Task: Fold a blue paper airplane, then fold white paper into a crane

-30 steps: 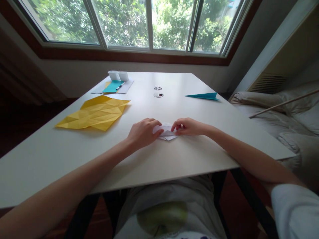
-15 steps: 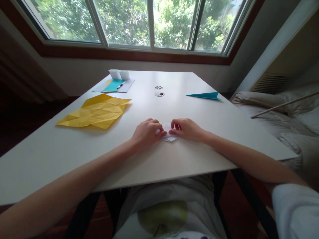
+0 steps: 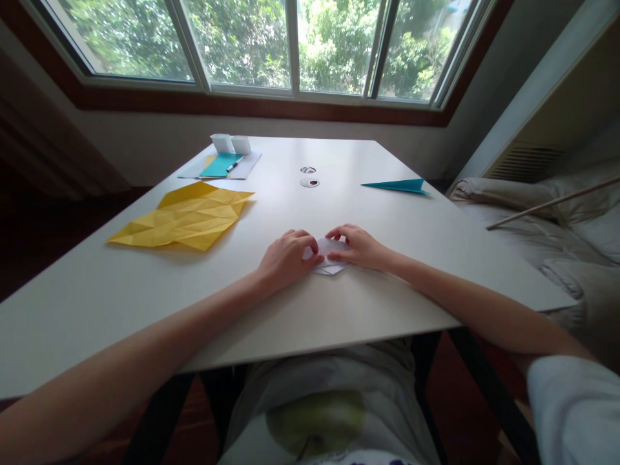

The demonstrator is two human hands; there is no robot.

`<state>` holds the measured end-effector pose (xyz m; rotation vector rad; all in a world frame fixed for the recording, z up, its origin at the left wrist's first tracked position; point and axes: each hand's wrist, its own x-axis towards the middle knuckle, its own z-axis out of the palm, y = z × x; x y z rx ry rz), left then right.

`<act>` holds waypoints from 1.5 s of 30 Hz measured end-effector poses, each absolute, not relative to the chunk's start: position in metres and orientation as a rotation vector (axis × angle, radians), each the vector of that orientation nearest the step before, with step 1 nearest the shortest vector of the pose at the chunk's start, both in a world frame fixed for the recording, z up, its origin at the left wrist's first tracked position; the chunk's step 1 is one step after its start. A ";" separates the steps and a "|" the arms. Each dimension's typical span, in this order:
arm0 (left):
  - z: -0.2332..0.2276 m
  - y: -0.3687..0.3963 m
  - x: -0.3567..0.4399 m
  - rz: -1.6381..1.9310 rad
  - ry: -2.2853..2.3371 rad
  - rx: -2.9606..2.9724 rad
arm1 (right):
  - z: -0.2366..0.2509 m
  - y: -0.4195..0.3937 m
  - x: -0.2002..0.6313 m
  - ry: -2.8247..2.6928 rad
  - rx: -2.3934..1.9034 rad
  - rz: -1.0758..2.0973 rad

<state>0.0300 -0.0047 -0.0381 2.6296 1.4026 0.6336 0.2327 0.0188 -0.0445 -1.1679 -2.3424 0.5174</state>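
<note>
No writing, brand or label can be read on anything in view.

A small folded piece of white paper (image 3: 329,258) lies flat on the smooth white rectangular table (image 3: 339,310), near the front edge and roughly at the middle of its width. It is thin, matt and sharply creased; a pointed corner shows at its near side, aimed toward the person. Its long axis cannot be judged, since both hands cover most of it.

The left hand (image 3: 285,258) rests palm down on the paper's left part, fingers curled and held together, tips pressing the sheet against the table. The right hand (image 3: 358,247) lies on the right part, fingers bent, the tips on the far edge of the paper; whether they pinch a flap or only press it cannot be told. The two hands are just beside each other.

To the left, well apart, lies a large yellow sheet of paper (image 3: 184,216), unfolded, covered with a grid of creases. At the far right lies a teal paper folded into a long narrow point (image 3: 397,186), its long axis running left to right, tip to the left. At the far left edge a grey sheet (image 3: 247,168) carries a teal rectangular card (image 3: 219,166), a pen (image 3: 233,166) and two small white paper boxes (image 3: 231,143). Two round cable ports (image 3: 309,177) sit mid-table.
</note>
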 end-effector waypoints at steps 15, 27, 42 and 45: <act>-0.041 -0.002 0.030 0.660 1.343 2.634 | -0.042 0.020 0.227 -2.246 -1.190 0.499; -0.047 0.005 0.030 0.787 1.365 2.484 | -0.044 0.025 0.228 -2.316 -1.083 0.491; -0.043 0.014 0.025 0.749 1.282 2.479 | -0.041 0.030 0.236 -2.437 -0.997 0.428; -0.041 0.014 0.022 0.721 1.218 2.561 | -0.037 0.030 0.241 -2.496 -0.916 0.382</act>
